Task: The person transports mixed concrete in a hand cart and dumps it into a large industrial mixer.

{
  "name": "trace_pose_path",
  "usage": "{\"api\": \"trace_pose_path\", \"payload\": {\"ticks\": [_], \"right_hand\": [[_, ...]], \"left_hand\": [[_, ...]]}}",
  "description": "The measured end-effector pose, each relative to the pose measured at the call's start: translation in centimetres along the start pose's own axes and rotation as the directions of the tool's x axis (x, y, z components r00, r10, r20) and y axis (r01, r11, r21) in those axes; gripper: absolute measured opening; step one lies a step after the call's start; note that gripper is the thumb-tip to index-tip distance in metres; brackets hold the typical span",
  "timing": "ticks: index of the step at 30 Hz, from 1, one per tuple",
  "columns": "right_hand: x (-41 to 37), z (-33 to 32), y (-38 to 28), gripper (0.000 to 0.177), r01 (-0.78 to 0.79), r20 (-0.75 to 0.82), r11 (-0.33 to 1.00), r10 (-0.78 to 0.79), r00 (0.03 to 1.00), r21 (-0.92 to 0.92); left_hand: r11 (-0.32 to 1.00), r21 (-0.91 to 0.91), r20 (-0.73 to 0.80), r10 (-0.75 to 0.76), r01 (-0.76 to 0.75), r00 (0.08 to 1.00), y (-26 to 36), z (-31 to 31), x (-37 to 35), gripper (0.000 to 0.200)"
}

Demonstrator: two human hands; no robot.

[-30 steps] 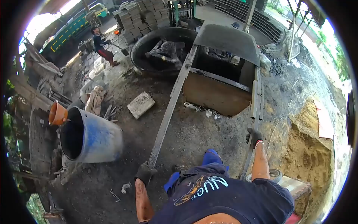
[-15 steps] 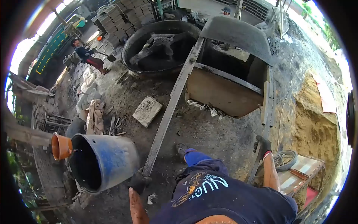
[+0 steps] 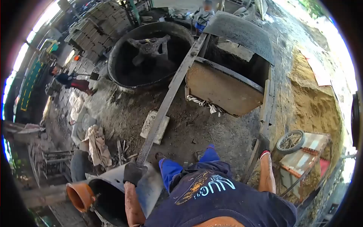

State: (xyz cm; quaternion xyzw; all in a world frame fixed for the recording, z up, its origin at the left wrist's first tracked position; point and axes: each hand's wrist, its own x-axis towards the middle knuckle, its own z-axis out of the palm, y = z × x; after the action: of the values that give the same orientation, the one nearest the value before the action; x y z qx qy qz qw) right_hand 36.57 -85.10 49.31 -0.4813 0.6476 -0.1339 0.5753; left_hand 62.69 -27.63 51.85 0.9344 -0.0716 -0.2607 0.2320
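The dark-gloved left hand (image 3: 134, 172) has its grip clenched round the near end of a long grey metal bar (image 3: 166, 100). The bar runs up to the rusty box-shaped metal hopper (image 3: 223, 85) and crosses a pale concrete slab (image 3: 151, 126), hiding part of it. The dark-gloved right hand (image 3: 263, 145) grasps the matching grey metal rail (image 3: 269, 109) on the hopper's other side, its fingers hard to tell from the dark metal, while the blue plastic barrel (image 3: 147, 185) under the left hand is partly covered by arm and torso.

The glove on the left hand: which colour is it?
Black, seen best in the head view, where the left hand grips the left handle.
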Motion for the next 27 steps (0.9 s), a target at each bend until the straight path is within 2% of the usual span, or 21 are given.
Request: {"api": "trace_pose_path", "payload": {"ticks": [1, 3, 4, 5, 6, 7, 8, 9, 11, 12, 15, 16, 17, 18, 19, 20, 22, 23, 25, 27], "right_hand": [[-0.4, 1.2, 0.3, 0.027, 0.002, -0.003, 1.0, -0.002, 1.0, 0.012], [-1.8, 3.4, 1.0, 0.027, 0.011, -0.046, 1.0, -0.011, 0.999, 0.015], [-2.9, 5.1, 1.2, 0.028, 0.03, -0.07, 0.999, -0.028, 0.997, 0.017], [-3.3, 6.5, -0.1, 0.028, 0.026, -0.08, 0.999, -0.024, 0.997, 0.026], [-4.9, 7.5, -0.1, 0.028, 0.02, -0.082, 1.0, -0.018, 0.996, 0.023], [-6.2, 8.7, -0.4, 0.029, 0.022, -0.085, 1.0, -0.02, 0.996, 0.021], [-5.4, 9.1, 0.7, 0.03, 0.017, -0.167, 1.0, -0.014, 0.986, 0.017], [-5.1, 9.0, 1.5, 0.03, 0.018, -0.178, 1.0, -0.013, 0.984, 0.026], [-6.1, 9.8, 2.5, 0.033, -0.033, -0.122, 0.99, 0.05, 0.991, 0.133], [-6.0, 10.2, 1.2, 0.028, -0.104, -0.18, 0.993, 0.114, 0.977, 0.061], [-8.3, 11.9, 1.9, 0.026, -0.157, -0.19, 0.978, 0.181, 0.965, 0.139], [-8.9, 12.6, 2.1, 0.026, -0.163, -0.199, 0.975, 0.192, 0.961, 0.151], [-9.5, 13.3, 2.4, 0.026, -0.194, -0.216, 0.973, 0.218, 0.952, 0.128], [-10.0, 13.9, 2.7, 0.027, -0.221, -0.231, 0.969, 0.241, 0.943, 0.107], [-9.6, 14.0, 0.8, 0.027, -0.228, -0.238, 0.967, 0.249, 0.939, 0.114], [-10.5, 14.8, 1.2, 0.023, -0.213, -0.239, 0.97, 0.235, 0.942, 0.117], [-10.3, 14.9, 3.2, 0.02, -0.171, -0.174, 0.973, 0.198, 0.965, 0.157], [-10.9, 16.0, 2.6, 0.02, -0.174, -0.164, 0.973, 0.199, 0.966, 0.152], [-12.0, 18.1, 1.5, 0.018, -0.244, -0.242, 0.956, 0.278, 0.93, 0.161], [-9.8, 17.9, 2.7, 0.018, -0.268, -0.242, 0.947, 0.306, 0.921, 0.177]], "left_hand": [[1.0, 0.004, 0.011, 0.015, -0.015, 1.0, -0.9, -0.8, 2.1, 0.058], [0.975, 0.195, 0.003, 0.108, -0.107, 0.994, -3.5, -2.7, 5.7, 0.059], [0.983, 0.135, -0.012, 0.125, -0.122, 0.992, -3.4, -4.2, 7.1, 0.058], [0.981, 0.141, -0.005, 0.135, -0.133, 0.991, -3.1, -5.2, 9.2, 0.058], [0.952, 0.21, -0.006, 0.229, -0.222, 0.974, -4.5, -5.8, 10.5, 0.057], [0.967, 0.153, 0.005, 0.207, -0.205, 0.978, -4.8, -6.6, 11.5, 0.052], [0.978, 0.097, 0.016, 0.185, -0.186, 0.983, -5.1, -7.4, 12.4, 0.048], [0.975, 0.098, 0.021, 0.198, -0.199, 0.98, -5.8, -8.2, 13.6, 0.048], [0.908, 0.239, 0.155, 0.314, -0.344, 0.937, -7.8, -9.7, 15.2, 0.052], [0.901, 0.244, 0.18, 0.321, -0.359, 0.93, -7.2, -10.4, 16.1, 0.052], [0.815, 0.286, 0.098, 0.498, -0.504, 0.861, -8.9, -11.8, 17.2, 0.056], [0.846, 0.218, 0.078, 0.481, -0.486, 0.873, -7.1, -13.0, 17.1, 0.061], [0.84, 0.223, 0.089, 0.488, -0.495, 0.868, -7.6, -13.0, 17.6, 0.061], [0.864, 0.241, 0.127, 0.424, -0.442, 0.897, -8.9, -12.8, 17.6, 0.062], [0.886, 0.26, 0.166, 0.352, -0.385, 0.921, -7.6, -12.7, 18.6, 0.064], [0.88, 0.264, 0.168, 0.361, -0.395, 0.917, -7.6, -13.0, 19.1, 0.064], [0.933, 0.27, 0.188, 0.19, -0.236, 0.964, -6.5, -13.4, 19.8, 0.064], [0.935, 0.274, 0.182, 0.18, -0.226, 0.967, -6.8, -13.5, 20.4, 0.064], [0.915, 0.374, 0.275, 0.049, -0.154, 0.96, -7.7, -14.1, 22.0, 0.052], [0.928, 0.357, 0.27, 0.002, -0.102, 0.963, -4.9, -14.6, 24.3, 0.055]]}}
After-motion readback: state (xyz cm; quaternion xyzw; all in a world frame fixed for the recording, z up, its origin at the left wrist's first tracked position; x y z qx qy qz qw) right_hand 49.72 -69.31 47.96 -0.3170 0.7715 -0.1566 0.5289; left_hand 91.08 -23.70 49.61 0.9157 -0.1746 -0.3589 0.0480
